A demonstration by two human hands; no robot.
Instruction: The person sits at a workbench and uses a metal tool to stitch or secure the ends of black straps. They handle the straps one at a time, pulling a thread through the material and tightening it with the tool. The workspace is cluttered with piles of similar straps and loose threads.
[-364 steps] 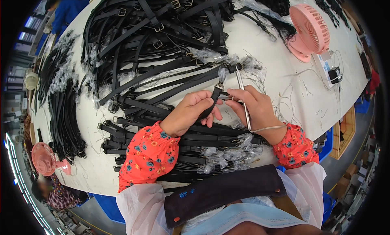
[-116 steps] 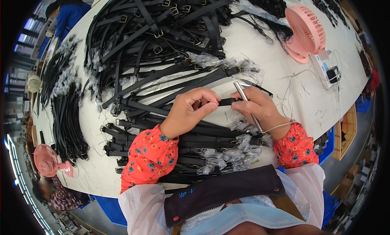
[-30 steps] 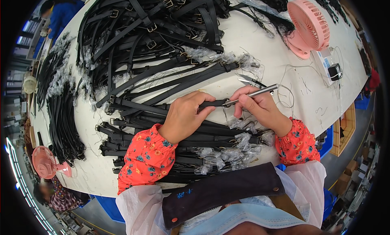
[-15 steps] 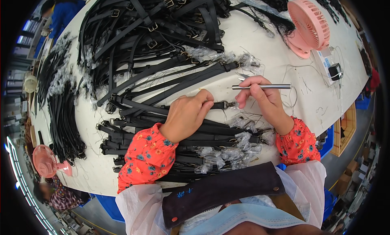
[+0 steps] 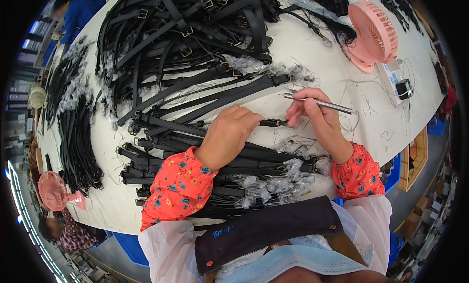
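Near the middle of the table, my left hand pinches a short black strap with a small metal fitting at its right end. My right hand grips a slim silver pen-like tool, its tip pointing up and left. The right fingers sit close to the strap's fitting; whether they touch it I cannot tell. Beneath and around both hands lie rows of black buckled straps, with crumpled clear plastic wraps on some ends and loose threads beside them.
A large belt pile fills the table's back; a strap bundle lies left. Pink fans stand at both sides, a power strip at right. Two co-workers are left, a wooden crate right.
The tool has swung from steep, earlier, through horizontal to a slight tilt. Compared with half a second ago, my left hand is a little further right and the short strap lies turned.
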